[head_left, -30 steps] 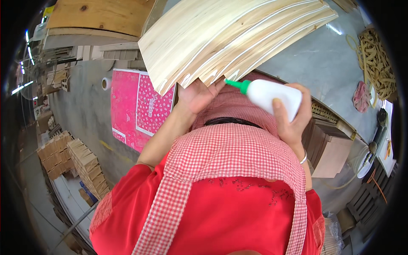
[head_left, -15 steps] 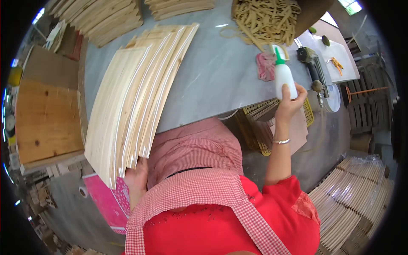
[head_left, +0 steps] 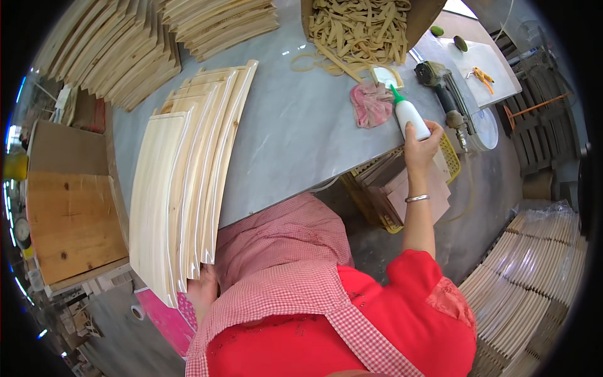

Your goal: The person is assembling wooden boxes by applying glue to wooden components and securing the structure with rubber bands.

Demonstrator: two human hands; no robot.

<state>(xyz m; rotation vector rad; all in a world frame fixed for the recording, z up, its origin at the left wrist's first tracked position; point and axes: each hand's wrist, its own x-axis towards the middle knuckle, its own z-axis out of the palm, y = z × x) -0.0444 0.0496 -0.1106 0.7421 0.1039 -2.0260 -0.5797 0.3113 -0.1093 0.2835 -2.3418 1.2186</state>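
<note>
My right hand is wrapped round the lower part of a white squeeze bottle with a green nozzle. The bottle leans up and left, its tip at a small white block-like piece beside a crumpled pink cloth. My left hand grips the near end of a fanned stack of thin curved wooden boards, its fingers partly hidden beneath them. The boards overhang the near table edge, and glossy white lines of what looks like glue run along their stepped edges.
Stacked boards stand at the far left of the grey table. A box of tan rubber strips is at the back. An air nail gun and orange-handled pliers lie right. Below sits a yellow crate.
The bottle has tilted left, bringing its nozzle down to the small white piece. My left hand stays at the boards' near end. The whole view has shifted slightly.
</note>
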